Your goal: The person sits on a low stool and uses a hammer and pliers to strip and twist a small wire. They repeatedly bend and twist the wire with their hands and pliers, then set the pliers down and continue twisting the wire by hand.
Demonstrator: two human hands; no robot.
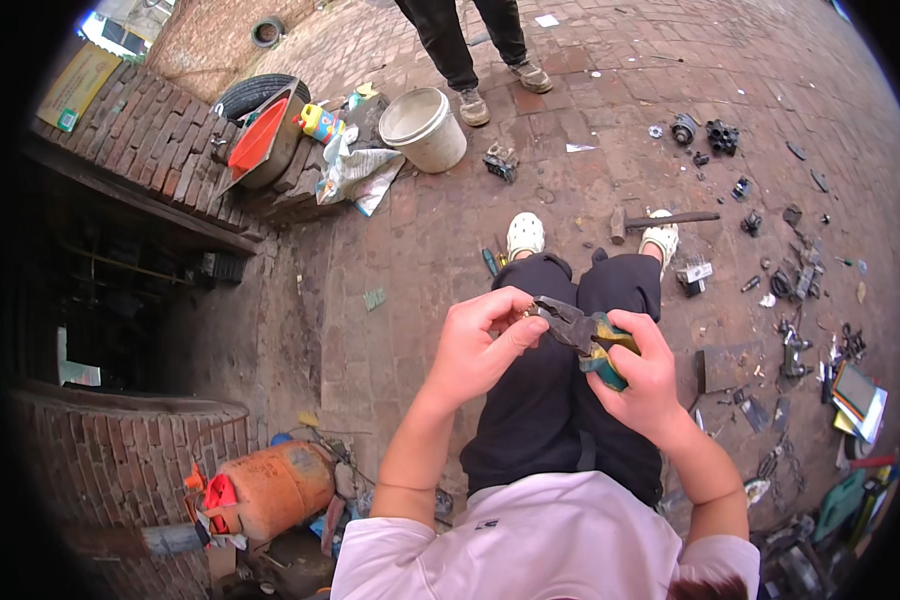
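We sit over our bent knees, both hands at work above the lap. Our right hand point(642, 380) is curled round the green and yellow handles of the pliers point(568, 322), which lie over our dark trousers point(530, 420) with their nose toward our left hand point(478, 342). The handles stand somewhat parted in the grip. On the left, our thumb and forefinger are pinched together right at the nose, on what seems to be a small piece point(533, 311), though it is too small and too covered for us to say what it is.

Beyond our knees are our white clogs point(526, 234), with a hammer point(670, 218) lying by the right one on the brick ground point(410, 265). Metal parts point(793, 350) are scattered to our right. Ahead stand a white bucket point(442, 150) and another person's legs point(448, 50); an orange cylinder point(278, 490) lies to our left.
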